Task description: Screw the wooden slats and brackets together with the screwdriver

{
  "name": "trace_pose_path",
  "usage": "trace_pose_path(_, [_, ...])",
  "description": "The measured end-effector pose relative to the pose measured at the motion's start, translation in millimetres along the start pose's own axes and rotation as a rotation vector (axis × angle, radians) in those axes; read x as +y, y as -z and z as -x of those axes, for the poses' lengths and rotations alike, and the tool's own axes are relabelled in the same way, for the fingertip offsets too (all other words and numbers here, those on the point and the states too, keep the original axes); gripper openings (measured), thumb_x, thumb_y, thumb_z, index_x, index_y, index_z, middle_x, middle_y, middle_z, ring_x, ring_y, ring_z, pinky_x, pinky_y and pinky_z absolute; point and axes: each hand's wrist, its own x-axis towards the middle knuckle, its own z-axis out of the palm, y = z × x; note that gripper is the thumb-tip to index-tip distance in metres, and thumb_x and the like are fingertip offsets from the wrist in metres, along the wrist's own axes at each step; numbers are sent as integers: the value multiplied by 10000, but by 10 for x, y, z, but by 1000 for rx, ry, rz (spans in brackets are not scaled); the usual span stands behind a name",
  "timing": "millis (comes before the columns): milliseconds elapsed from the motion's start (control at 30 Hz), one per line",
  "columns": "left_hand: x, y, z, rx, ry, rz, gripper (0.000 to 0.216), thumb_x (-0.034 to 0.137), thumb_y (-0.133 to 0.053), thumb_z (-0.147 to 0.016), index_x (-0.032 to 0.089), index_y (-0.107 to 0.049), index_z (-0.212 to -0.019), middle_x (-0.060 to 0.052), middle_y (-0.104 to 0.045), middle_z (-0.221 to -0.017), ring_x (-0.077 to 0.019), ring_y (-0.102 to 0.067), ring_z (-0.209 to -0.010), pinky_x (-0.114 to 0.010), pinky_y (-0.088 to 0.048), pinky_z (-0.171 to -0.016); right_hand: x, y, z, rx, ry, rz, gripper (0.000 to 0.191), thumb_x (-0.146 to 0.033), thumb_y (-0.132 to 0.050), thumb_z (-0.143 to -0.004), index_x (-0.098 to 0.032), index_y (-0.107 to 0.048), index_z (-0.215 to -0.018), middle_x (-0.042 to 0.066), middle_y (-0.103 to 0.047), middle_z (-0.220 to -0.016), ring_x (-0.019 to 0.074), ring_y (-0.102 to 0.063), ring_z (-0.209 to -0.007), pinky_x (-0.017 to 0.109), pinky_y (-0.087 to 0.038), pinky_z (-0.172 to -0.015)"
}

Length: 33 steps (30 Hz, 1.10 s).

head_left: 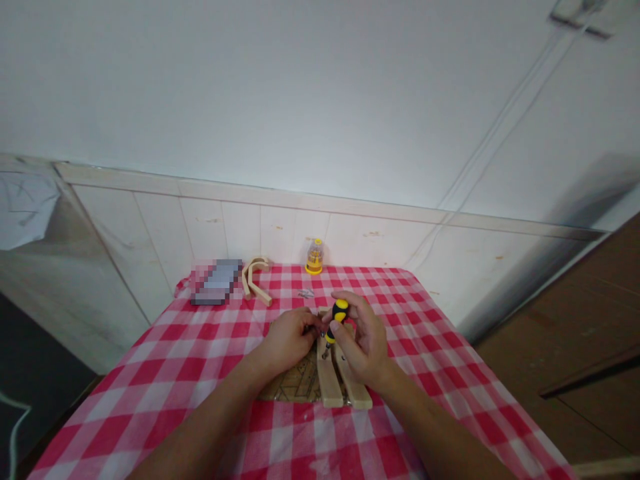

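My right hand point(367, 340) is wrapped round a yellow and black screwdriver point(340, 311). The tool tilts downward, its metal tip at a hole in the left wooden strip point(329, 383). Beside that lies a second wooden strip point(357, 392), partly under my right hand. My left hand point(293, 340) has its fingers pressed together at the upper left edge of the left strip; anything between the fingertips is hidden. Both strips rest on a brown board with dark line patterns point(295, 385), which my left hand partly covers.
A red-and-white checked cloth point(210, 373) covers the table. Small metal pieces point(305, 293) lie beyond my hands. Near the wall stand a yellow-based clear container point(315, 258), curved wooden pieces point(256, 280) and a blurred dark-edged flat object point(217, 283).
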Motion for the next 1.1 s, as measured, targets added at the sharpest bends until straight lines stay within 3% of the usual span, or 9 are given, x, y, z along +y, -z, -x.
trace_pose_path(267, [26,10,5,7,-26,18,301,123,-521,-816,192,-786,-942,-79,-779,-993,-231,-704,-939,-329,-531,-865,14,-38,-8,64,-38,89,349,-262,-649,-897,-256,-556,-1233,50,-696,-939,202,-695,-779,344,-592,-726])
trace_pose_path(667, [3,3,-1,0,-18,-5,263,153,-522,-831,187,-772,-904,-73,-777,-944,-227,-704,-899,-305,-522,-807,-27,-80,-76,130,10,89,318,-187,-675,-848,-259,-547,-1129,-22,-637,-800,145,-596,-641,264,-494,-583])
trace_pose_path(900, [18,13,3,4,-28,4,261,139,-516,-835,175,-768,-891,-82,-769,-937,-229,-702,-888,-320,-520,-804,11,-81,-48,155,3,84,323,-202,-676,-864,-258,-553,-1157,-16,-643,-812,149,-609,-660,275,-517,-611])
trace_pose_path(1100, [-21,-21,12,29,-40,39,277,130,-524,-836,194,-776,-931,-65,-778,-992,-224,-702,-959,-326,-525,-876,142,-71,-59,322,-73,112,356,-245,-672,-905,-261,-570,-1246,18,-670,-927,172,-653,-778,311,-547,-708])
